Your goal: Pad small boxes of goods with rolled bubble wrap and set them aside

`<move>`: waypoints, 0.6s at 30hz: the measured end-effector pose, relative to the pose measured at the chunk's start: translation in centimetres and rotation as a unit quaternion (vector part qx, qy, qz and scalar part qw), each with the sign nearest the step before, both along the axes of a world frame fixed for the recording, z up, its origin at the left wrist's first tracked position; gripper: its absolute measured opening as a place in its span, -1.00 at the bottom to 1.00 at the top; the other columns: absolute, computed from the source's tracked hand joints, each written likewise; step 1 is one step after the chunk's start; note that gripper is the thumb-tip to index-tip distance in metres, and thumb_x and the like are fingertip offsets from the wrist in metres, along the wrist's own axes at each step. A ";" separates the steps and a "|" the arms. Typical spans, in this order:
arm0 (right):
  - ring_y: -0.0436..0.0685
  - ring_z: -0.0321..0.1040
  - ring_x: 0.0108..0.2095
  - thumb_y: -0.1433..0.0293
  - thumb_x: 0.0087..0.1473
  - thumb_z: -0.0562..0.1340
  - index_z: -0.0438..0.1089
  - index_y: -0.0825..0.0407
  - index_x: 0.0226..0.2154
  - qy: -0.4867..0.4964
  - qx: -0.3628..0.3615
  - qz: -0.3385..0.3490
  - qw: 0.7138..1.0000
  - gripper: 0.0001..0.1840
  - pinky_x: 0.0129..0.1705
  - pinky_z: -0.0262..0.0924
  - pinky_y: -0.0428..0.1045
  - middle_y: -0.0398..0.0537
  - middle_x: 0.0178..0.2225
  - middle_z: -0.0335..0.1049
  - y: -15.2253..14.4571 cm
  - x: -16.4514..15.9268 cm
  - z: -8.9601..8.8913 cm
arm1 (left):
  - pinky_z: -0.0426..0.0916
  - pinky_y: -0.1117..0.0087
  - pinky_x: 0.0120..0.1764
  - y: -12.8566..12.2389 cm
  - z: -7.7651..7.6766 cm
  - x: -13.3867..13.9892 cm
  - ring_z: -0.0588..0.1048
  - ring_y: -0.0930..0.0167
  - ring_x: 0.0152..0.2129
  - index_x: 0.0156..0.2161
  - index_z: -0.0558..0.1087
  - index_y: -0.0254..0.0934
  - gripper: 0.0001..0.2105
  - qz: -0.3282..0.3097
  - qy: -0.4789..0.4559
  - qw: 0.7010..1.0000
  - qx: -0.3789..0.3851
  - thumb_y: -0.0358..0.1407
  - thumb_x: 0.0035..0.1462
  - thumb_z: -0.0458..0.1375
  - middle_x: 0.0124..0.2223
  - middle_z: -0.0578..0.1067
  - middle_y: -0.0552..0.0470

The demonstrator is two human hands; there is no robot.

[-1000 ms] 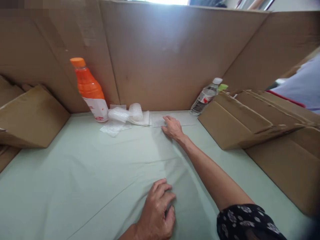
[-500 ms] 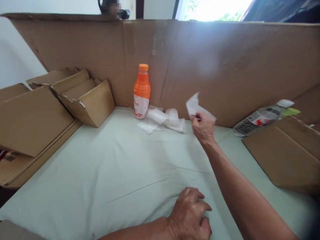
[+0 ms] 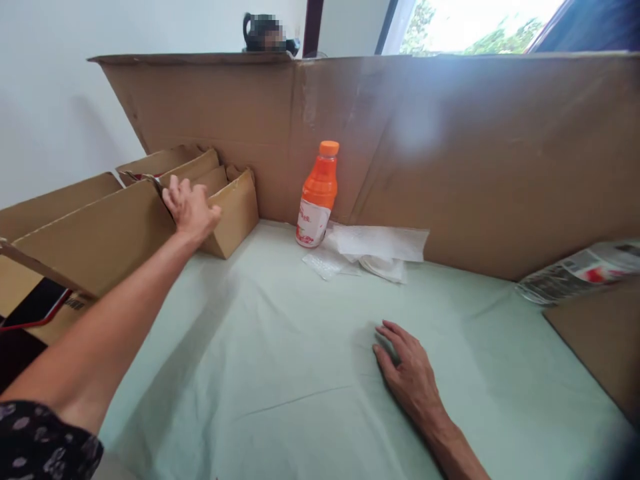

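My left hand [image 3: 191, 210] reaches over the cardboard boxes [image 3: 234, 207] on the left, fingers apart and bent above an open top. Its fingertips are partly hidden at the box edges, so I cannot tell whether they touch cardboard. My right hand [image 3: 411, 373] rests on the pale green sheet [image 3: 300, 347] with fingers loosely stretched out and nothing in them. Beyond it, a flat white plastic piece [image 3: 383, 243] lies on top of a small pile of bubble wrap [image 3: 327, 261]. An orange bottle [image 3: 319, 193] with a white label stands beside that pile.
A tall cardboard panel [image 3: 450, 160] borders the back. On the right, a clear plastic bottle [image 3: 580, 273] lies tilted behind another cardboard box [image 3: 605, 333]. Past the panel a person's head [image 3: 267, 32] shows. A window [image 3: 470, 27] is at upper right.
My right hand has let go of the white plastic piece, now on the pile, and drawn back to the sheet. My left hand has moved from the front to the left boxes. The view has turned left.
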State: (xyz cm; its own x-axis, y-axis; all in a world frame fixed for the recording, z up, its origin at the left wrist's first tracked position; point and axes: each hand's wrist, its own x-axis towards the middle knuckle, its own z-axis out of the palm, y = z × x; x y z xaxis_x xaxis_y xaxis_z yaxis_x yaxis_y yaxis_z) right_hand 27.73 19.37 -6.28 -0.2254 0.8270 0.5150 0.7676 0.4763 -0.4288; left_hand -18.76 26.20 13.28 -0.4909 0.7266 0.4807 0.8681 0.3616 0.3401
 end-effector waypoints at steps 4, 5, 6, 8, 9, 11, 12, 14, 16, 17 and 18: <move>0.35 0.38 0.07 0.28 0.18 0.16 0.44 -0.07 -0.03 -0.021 0.010 -0.015 1.000 -0.68 0.08 0.30 0.35 0.11 0.09 0.44 -0.6 -0.7 0.3 | 0.27 0.00 0.14 0.3 0.9 -1.1 0.38 -0.01 0.15 -0.14 0.52 -0.58 -0.63 -0.052 -0.070 0.993 -0.085 -0.28 0.08 0.10 0.09 0.52 -0.15; 0.34 0.39 0.07 0.30 0.17 0.16 0.44 -0.06 -0.03 -0.024 0.008 -0.014 1.000 -0.68 0.08 0.31 0.34 0.11 0.09 0.44 -0.5 -0.9 0.5 | 0.28 0.06 0.13 -0.1 0.9 -0.9 0.41 0.05 0.12 -0.15 0.52 -0.58 -0.59 -0.084 -0.075 0.989 -0.095 -0.21 0.12 0.04 0.06 0.53 -0.04; 0.34 0.39 0.06 0.31 0.17 0.16 0.44 -0.05 -0.03 -0.025 0.006 -0.017 1.000 -0.68 0.08 0.32 0.34 0.12 0.09 0.43 -0.4 -0.9 0.6 | 0.26 0.09 0.13 -0.9 0.9 -0.6 0.40 0.09 0.12 -0.18 0.51 -0.58 -0.53 -0.115 -0.074 0.986 -0.096 -0.14 0.15 -0.04 0.07 0.51 0.05; 0.34 0.38 0.07 0.32 0.17 0.15 0.44 -0.06 -0.03 -0.015 0.006 -0.024 1.000 -0.68 0.08 0.32 0.34 0.11 0.10 0.43 -0.3 -0.9 0.8 | 0.21 0.10 0.16 -3.2 0.8 0.2 0.37 0.15 0.16 -0.25 0.50 -0.55 -0.40 -0.161 -0.067 0.981 -0.089 0.00 0.16 -0.15 0.14 0.46 0.08; 0.33 0.38 0.08 0.32 0.17 0.15 0.45 -0.07 -0.03 -0.008 0.005 -0.026 1.000 -0.68 0.08 0.32 0.35 0.11 0.10 0.42 -0.4 -0.8 0.8 | 0.20 0.09 0.17 -4.8 0.6 0.6 0.36 0.17 0.17 -0.30 0.50 -0.52 -0.37 -0.178 -0.062 0.979 -0.080 0.07 0.14 -0.16 0.18 0.44 0.05; 0.33 0.36 0.11 0.31 0.18 0.15 0.45 -0.08 -0.04 0.017 0.003 -0.025 1.000 -0.69 0.11 0.31 0.35 0.10 0.12 0.40 -0.6 -0.6 0.8 | 0.20 0.08 0.20 -9.1 0.2 1.4 0.38 0.22 0.17 -0.40 0.48 -0.41 -0.39 -0.220 -0.058 0.972 -0.059 0.16 0.10 -0.10 0.21 0.45 0.04; 0.34 0.36 0.12 0.30 0.19 0.15 0.45 -0.09 -0.04 0.033 0.000 -0.023 0.999 -0.69 0.13 0.29 0.36 0.10 0.12 0.40 -0.7 -0.5 0.9 | 0.18 0.06 0.23 -11.6 -0.2 1.8 0.38 0.21 0.18 -0.43 0.46 -0.34 -0.45 -0.254 -0.066 0.964 -0.037 0.16 0.09 -0.03 0.22 0.45 0.05; 0.35 0.34 0.14 0.28 0.18 0.17 0.45 -0.12 -0.03 0.071 -0.018 -0.019 0.997 -0.70 0.16 0.26 0.39 0.09 0.13 0.39 -0.9 -0.4 1.2 | 0.10 0.02 0.30 -17.0 -1.2 2.4 0.29 0.20 0.27 -0.41 0.47 -0.19 -0.64 -0.296 -0.099 0.950 -0.005 0.08 0.09 0.13 0.29 0.37 0.32; 0.36 0.33 0.15 0.24 0.18 0.19 0.43 -0.15 0.00 0.113 -0.055 0.001 0.992 -0.67 0.11 0.31 0.37 0.08 0.15 0.38 -1.3 -0.7 2.0 | 0.11 0.05 0.32 -22.1 -2.9 3.0 0.24 0.21 0.31 -0.22 0.51 0.14 -0.76 -0.238 -0.183 0.953 0.052 0.08 0.02 0.25 0.35 0.18 0.66; 0.35 0.34 0.14 0.22 0.18 0.21 0.41 -0.16 0.04 0.130 -0.086 0.027 0.987 -0.64 0.07 0.35 0.34 0.07 0.15 0.37 -1.6 -1.2 2.5 | 0.12 0.06 0.32 -24.1 -4.1 3.2 0.17 0.17 0.34 -0.06 0.45 0.37 -0.58 -0.200 -0.237 0.945 0.105 0.14 -0.11 0.32 0.35 0.12 0.73; 0.34 0.35 0.13 0.21 0.18 0.21 0.37 -0.17 0.09 0.142 -0.123 0.063 0.980 -0.59 0.04 0.38 0.29 0.07 0.16 0.37 -2.0 -1.8 3.2 | 0.14 0.05 0.32 -25.8 -5.5 3.2 0.16 0.14 0.35 0.07 0.32 0.53 -0.36 -0.167 -0.281 0.938 0.116 0.17 -0.20 0.36 0.36 0.11 0.75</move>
State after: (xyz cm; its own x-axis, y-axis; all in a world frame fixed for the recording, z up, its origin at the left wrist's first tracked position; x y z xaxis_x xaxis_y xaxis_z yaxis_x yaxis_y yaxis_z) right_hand 25.96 17.38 -3.11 -0.2107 0.9091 0.3594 0.5423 0.4146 -0.7308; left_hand -15.58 0.42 7.76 -0.4779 0.7924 0.3790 0.5798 -0.0395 0.8138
